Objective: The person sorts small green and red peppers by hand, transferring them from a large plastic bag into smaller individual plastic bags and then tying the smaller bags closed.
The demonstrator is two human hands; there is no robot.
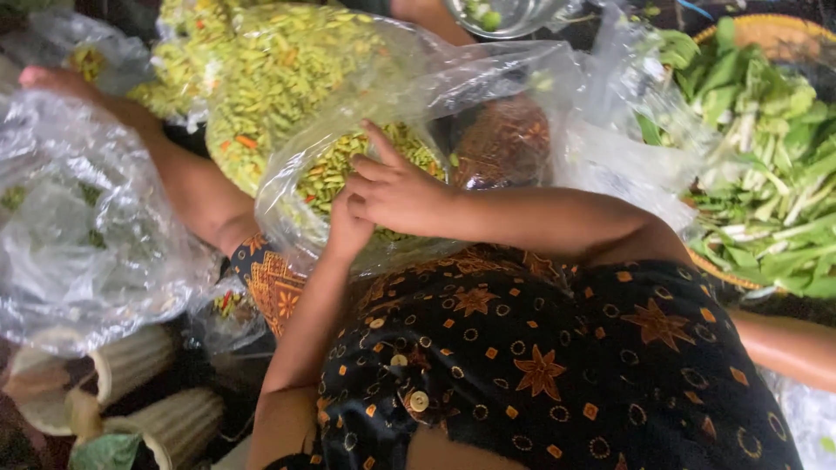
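1. Two hands are seen from the head view at a crinkled clear plastic bag (348,113) of chopped green vegetables (335,170).
2. Its thin rim is pinched by the right hand (396,193), fingers curled.
3. Beneath it, the left hand (347,228) is closed on the same film.
4. Leafy stalks (766,157) are heaped in a woven basket (766,30).

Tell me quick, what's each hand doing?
Left hand: closed, pinching the plastic bag.
Right hand: closed on the same bag's rim, one finger raised.
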